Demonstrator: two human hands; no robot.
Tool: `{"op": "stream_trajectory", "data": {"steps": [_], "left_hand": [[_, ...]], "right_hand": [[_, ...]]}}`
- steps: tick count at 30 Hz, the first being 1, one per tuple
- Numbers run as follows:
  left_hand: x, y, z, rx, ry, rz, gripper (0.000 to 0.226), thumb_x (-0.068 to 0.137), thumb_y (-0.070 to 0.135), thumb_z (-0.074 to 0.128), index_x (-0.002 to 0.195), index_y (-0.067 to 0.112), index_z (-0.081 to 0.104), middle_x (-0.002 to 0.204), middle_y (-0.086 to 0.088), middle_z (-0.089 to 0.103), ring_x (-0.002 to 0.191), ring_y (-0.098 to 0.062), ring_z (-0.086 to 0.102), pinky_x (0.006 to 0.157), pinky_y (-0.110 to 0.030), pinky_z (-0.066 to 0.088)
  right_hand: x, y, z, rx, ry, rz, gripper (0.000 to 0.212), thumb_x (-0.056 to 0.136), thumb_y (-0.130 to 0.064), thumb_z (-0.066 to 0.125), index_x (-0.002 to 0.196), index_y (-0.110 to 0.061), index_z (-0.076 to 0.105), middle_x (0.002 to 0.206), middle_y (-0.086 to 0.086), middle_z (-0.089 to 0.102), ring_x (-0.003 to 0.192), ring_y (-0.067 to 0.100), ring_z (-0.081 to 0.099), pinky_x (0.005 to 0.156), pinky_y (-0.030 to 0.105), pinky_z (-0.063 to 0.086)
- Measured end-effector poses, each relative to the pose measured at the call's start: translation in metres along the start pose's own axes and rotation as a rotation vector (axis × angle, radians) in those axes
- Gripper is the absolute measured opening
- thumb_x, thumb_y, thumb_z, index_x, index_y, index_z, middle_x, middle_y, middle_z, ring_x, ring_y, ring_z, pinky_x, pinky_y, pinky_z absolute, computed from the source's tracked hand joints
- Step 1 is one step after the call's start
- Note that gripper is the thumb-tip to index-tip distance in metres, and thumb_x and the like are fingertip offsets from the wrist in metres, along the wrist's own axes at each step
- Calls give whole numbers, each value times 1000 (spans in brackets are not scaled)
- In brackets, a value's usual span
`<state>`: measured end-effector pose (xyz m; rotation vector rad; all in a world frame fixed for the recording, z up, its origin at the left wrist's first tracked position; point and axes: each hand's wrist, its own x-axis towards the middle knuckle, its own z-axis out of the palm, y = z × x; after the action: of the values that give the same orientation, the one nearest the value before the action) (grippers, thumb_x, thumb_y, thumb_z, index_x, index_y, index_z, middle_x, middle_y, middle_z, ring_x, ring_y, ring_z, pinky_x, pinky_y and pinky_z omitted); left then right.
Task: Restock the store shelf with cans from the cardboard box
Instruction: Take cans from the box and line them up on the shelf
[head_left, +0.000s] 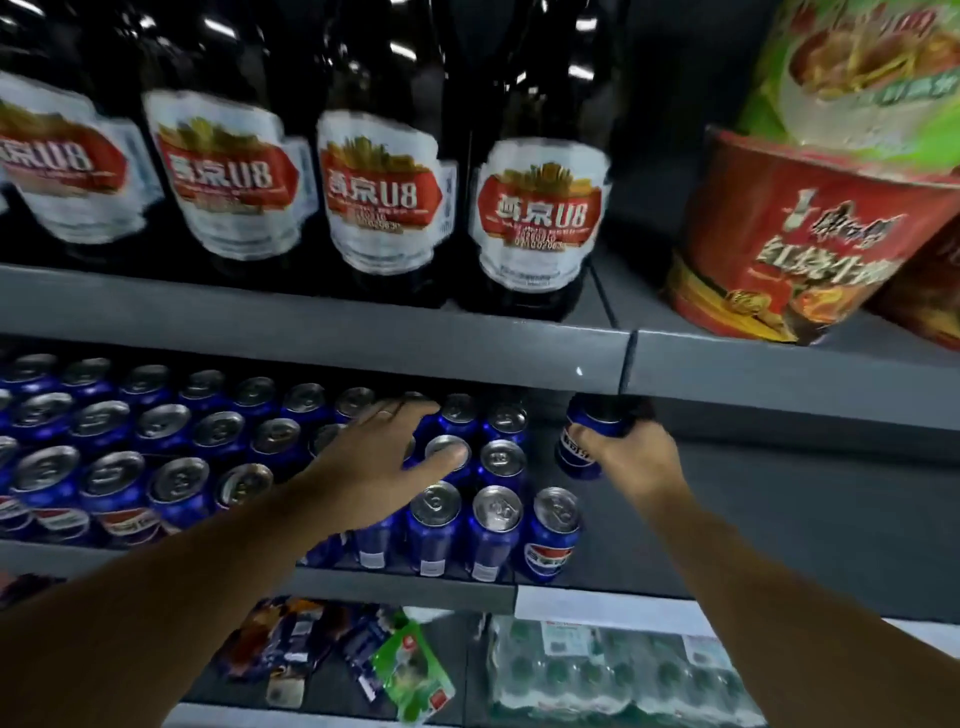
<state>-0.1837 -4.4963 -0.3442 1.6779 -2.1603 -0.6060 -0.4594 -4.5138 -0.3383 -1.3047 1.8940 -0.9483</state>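
Note:
Several blue cola cans (176, 467) stand in rows on the middle grey shelf (779, 519), silver tops up. My left hand (384, 462) reaches over the rows with fingers spread and straight, thumb on one can top and fingertips touching cans further back. My right hand (631, 457) grips one blue can (582, 441) upright just right of the rows, under the upper shelf's edge; its top is hidden by that edge. The cardboard box is out of view.
The upper shelf (363, 332) carries dark beer bottles (535, 208) with red and white labels, and red instant noodle cups (789, 239) at right. Below lie snack packets (405, 665) and a wrapped pack of green bottles (597, 670). Bare grey shelf lies right of the cans.

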Motion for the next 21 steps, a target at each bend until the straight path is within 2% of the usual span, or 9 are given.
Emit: {"op": "stream_trajectory", "data": {"steps": [2, 5, 12, 15, 18, 21], "left_hand": [[8, -1, 8, 18, 17, -12, 80, 85, 74, 40, 151, 29, 33, 150, 3, 43, 127, -11, 45, 97, -27, 31], [14, -2, 19, 33, 65, -20, 74, 89, 68, 45, 150, 27, 34, 148, 1, 45, 130, -13, 42, 95, -25, 26], [15, -14, 32, 26, 76, -17, 75, 89, 67, 48, 150, 26, 34, 153, 3, 39, 136, -13, 37, 104, -26, 31], [15, -18, 33, 28, 92, -15, 75, 91, 66, 48, 152, 25, 33, 155, 3, 37, 140, -13, 34, 107, -27, 29], [15, -20, 34, 34, 98, -10, 77, 90, 67, 47, 152, 23, 33, 153, 2, 39, 140, -13, 34, 108, -28, 31], [13, -23, 36, 23, 89, -15, 78, 89, 69, 46, 151, 24, 33, 147, 3, 43, 135, -13, 39, 107, -31, 36]], "right_hand": [[13, 11, 10, 14, -24, 3, 35, 80, -28, 81, 108, -23, 61, 102, 0, 64, 91, 18, 59, 79, 28, 44], [24, 27, 27, 11, -60, 32, 50, 77, -30, 82, 115, -22, 51, 106, -2, 60, 92, 18, 57, 79, 27, 41], [34, 45, 50, -105, -235, 157, 60, 79, -30, 77, 122, -14, 39, 112, 6, 58, 81, 14, 55, 64, 30, 41], [39, 38, 50, -159, -298, 175, 61, 79, -28, 78, 118, -14, 33, 111, 9, 55, 89, 21, 56, 71, 33, 42], [40, 33, 50, -188, -334, 198, 62, 80, -27, 76, 118, -14, 28, 108, 9, 54, 81, 16, 54, 70, 33, 42], [38, 32, 50, -217, -347, 208, 64, 82, -29, 75, 125, -12, 30, 112, 10, 55, 92, 22, 57, 76, 35, 43]]}}
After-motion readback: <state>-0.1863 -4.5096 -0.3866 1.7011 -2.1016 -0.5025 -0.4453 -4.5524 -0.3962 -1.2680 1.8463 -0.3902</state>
